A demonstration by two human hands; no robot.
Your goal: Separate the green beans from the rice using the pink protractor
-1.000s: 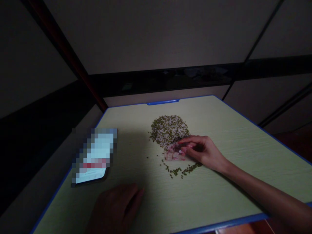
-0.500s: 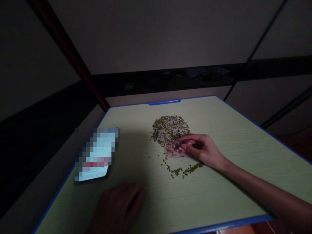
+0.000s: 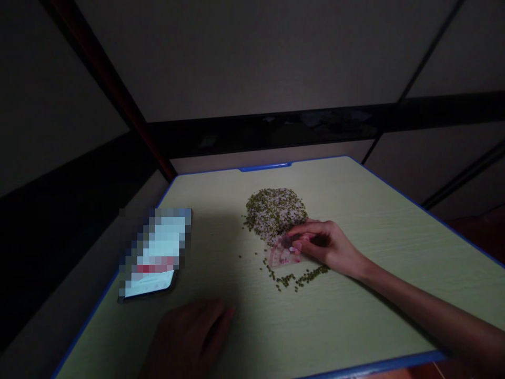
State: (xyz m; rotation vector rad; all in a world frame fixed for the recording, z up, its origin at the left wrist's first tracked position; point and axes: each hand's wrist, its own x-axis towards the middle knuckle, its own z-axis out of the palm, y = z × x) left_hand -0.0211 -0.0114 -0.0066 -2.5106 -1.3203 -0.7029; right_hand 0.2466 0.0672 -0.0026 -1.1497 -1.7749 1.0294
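Note:
Small green beans, which look like mung beans, lie in a round pile [image 3: 276, 210] mixed with whitish grains on the pale table [image 3: 379, 295]. Just below it, my right hand [image 3: 325, 245] pinches a see-through pink plastic ruler [image 3: 282, 255] with printed markings, perhaps a protractor. The ruler lies low over the table at the pile's near edge, partly hidden by my fingers. A line of separated green beans [image 3: 311, 275] curves in front of it. In the shade at the near left, my left hand [image 3: 187, 334] rests on the table, fingers loosely curled, with nothing visible in it.
A phone [image 3: 153, 258] with a lit, blurred screen lies at the table's left edge. The table has a blue rim [image 3: 374, 364] and a blue handle [image 3: 266, 167] at the far side. Pale panels [image 3: 252, 58] stand behind it.
My right hand has drawn the pink ruler slightly toward me, and more of its marked surface shows below my fingers. My left hand stays in place.

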